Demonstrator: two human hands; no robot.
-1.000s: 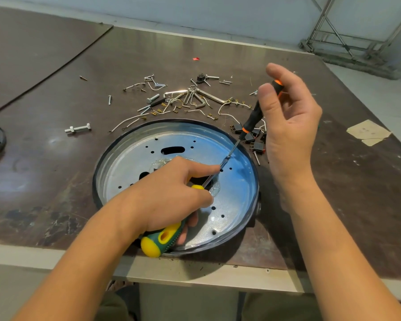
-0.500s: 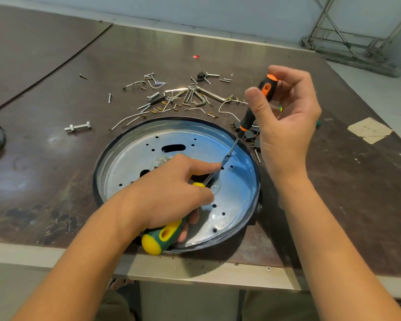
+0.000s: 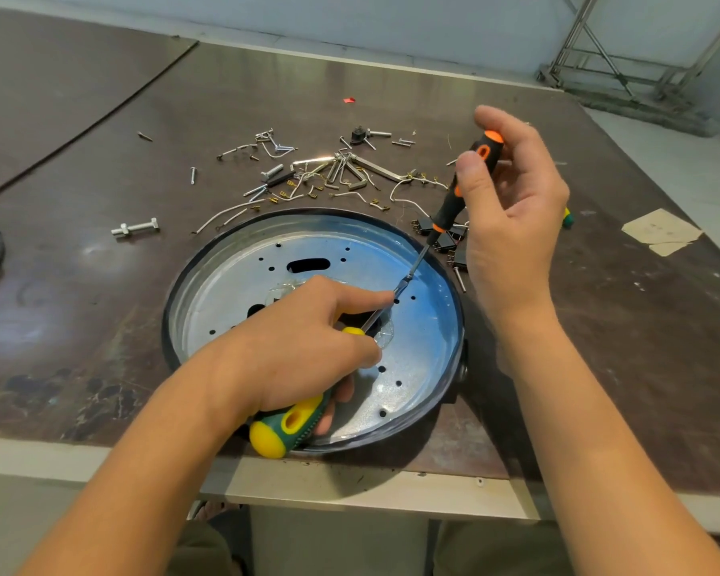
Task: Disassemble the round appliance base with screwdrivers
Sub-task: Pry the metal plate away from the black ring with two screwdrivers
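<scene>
Screwdrivers work as a pair here. The left hand has its grip clamped round the green-and-yellow screwdriver, held low inside the round appliance base, probably to brace a fastener near the centre. The right hand pinches the orange-and-black screwdriver high on its handle, slanted down, likely so that the fingertips can spin it. The base lies at the front edge of the worktop, with loose screws and wires just behind it.

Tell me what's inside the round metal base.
The round silver metal base holds small holes, an oval slot, and the left hand gripping a green-and-yellow screwdriver. That hand covers the centre.
</scene>
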